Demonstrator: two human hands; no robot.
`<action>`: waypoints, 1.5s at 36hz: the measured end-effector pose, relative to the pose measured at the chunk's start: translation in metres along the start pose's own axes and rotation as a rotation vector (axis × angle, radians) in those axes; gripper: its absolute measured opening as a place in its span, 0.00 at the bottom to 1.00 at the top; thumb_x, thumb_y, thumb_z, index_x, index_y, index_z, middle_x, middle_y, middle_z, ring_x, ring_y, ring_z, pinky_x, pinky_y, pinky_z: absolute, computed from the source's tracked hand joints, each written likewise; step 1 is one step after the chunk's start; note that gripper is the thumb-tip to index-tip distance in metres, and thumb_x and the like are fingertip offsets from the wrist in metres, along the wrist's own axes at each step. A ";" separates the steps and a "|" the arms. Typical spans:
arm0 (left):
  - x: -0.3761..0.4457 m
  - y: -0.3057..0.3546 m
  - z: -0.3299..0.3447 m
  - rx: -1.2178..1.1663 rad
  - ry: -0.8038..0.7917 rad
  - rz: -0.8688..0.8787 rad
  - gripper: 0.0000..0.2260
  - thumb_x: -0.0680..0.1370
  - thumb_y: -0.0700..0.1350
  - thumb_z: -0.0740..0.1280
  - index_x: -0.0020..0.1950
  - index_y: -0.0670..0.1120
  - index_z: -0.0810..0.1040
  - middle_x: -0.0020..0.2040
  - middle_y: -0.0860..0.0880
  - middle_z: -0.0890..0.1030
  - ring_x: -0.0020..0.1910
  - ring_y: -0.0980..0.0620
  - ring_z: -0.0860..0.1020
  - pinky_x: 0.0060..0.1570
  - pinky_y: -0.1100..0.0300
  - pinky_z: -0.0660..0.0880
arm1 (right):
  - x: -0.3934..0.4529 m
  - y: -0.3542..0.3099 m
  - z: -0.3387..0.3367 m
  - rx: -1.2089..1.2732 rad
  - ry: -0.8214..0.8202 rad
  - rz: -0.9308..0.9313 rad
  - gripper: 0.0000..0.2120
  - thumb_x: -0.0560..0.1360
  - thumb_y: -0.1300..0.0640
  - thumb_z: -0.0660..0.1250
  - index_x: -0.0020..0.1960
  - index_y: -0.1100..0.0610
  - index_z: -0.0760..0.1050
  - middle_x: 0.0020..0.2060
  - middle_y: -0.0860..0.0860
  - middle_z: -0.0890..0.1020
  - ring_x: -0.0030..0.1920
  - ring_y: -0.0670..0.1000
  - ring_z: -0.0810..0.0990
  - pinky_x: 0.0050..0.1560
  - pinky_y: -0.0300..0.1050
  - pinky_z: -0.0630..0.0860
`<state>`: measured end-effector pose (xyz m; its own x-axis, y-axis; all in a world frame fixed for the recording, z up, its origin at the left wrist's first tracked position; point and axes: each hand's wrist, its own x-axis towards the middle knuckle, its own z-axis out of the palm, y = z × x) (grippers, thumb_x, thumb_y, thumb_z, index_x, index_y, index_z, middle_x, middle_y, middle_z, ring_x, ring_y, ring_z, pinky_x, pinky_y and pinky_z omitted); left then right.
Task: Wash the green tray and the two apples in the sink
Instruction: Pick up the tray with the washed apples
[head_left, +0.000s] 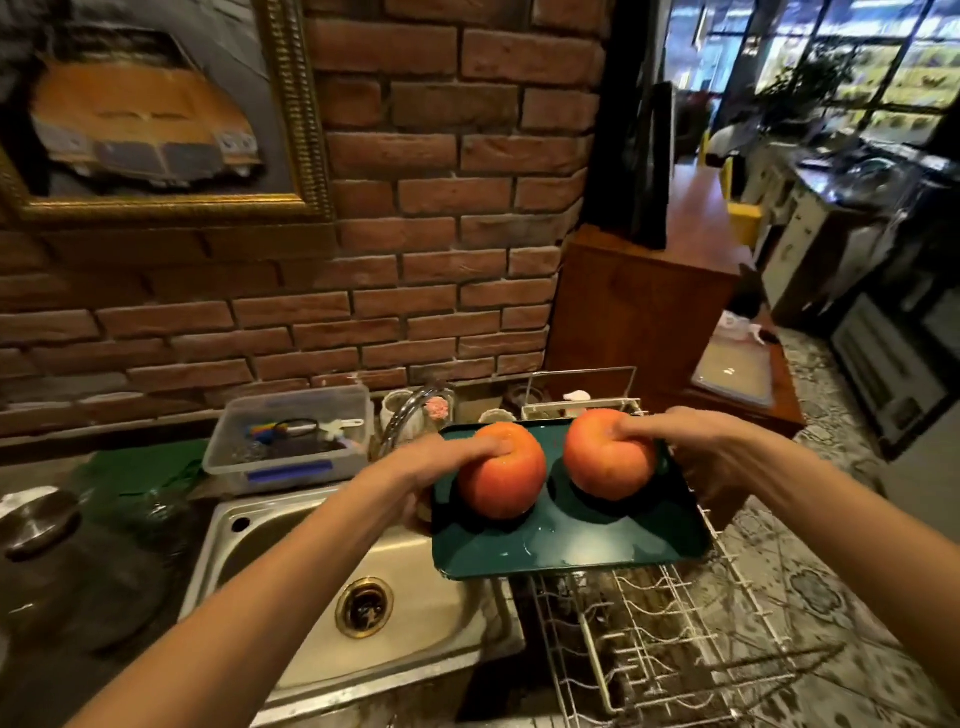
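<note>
Your two forearms fill the near frame, reaching forward over the bench. Brick wall (441, 208) runs across the back, with a gold-framed car picture (140, 119) hung top left. Steel sink (291, 525) sits below centre-left, basin bare, brass-ringed drain (363, 607) near the front. White wire dish rack (665, 649) is just right of the sink. Green tray (571, 540) is held up in the air, over the sink's right edge and the back of the rack, near edge tipped slightly down toward you, a film of water pooled on its near half. Clear plastic tub (291, 441) with small odds and ends sits behind the sink on the left; curved faucet (402, 421) rises just right of it, behind the tray's far-left corner. Your left hand (431, 462) has its grip on the tray's left edge, thumb pressed onto the top of the left apple (501, 470). Your right hand (711, 447) grips the tray's right edge the same way, thumb on top of the right apple (608, 454). Both apples sit on the tray's far half, side by side, close but not touching, pinned by the thumbs. Fingers under the tray are hidden.
</note>
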<state>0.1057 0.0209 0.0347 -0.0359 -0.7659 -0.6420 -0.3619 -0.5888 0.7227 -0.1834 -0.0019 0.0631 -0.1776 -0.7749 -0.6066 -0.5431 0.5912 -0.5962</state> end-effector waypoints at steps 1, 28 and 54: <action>0.005 0.004 0.008 0.001 -0.012 0.003 0.45 0.57 0.68 0.78 0.68 0.51 0.70 0.59 0.42 0.74 0.51 0.41 0.77 0.46 0.46 0.79 | 0.004 0.004 -0.008 0.009 0.001 0.014 0.51 0.64 0.37 0.78 0.78 0.52 0.58 0.76 0.63 0.62 0.71 0.69 0.67 0.62 0.70 0.69; 0.084 0.046 0.110 0.097 0.059 0.076 0.37 0.65 0.67 0.74 0.61 0.43 0.72 0.51 0.42 0.78 0.47 0.43 0.81 0.36 0.54 0.76 | 0.091 0.055 -0.080 0.065 -0.053 0.021 0.58 0.50 0.37 0.81 0.73 0.55 0.62 0.65 0.63 0.71 0.60 0.67 0.77 0.62 0.71 0.73; 0.090 0.040 0.106 0.057 -0.027 -0.099 0.43 0.62 0.68 0.76 0.69 0.51 0.66 0.45 0.46 0.70 0.40 0.45 0.73 0.32 0.51 0.73 | 0.116 0.068 -0.069 0.082 -0.096 0.010 0.63 0.46 0.36 0.81 0.75 0.54 0.60 0.67 0.61 0.69 0.61 0.64 0.75 0.62 0.70 0.72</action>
<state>-0.0113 -0.0442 -0.0211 -0.0222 -0.6968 -0.7169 -0.4170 -0.6453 0.6401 -0.2975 -0.0672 -0.0112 -0.1015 -0.7465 -0.6576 -0.4723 0.6179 -0.6285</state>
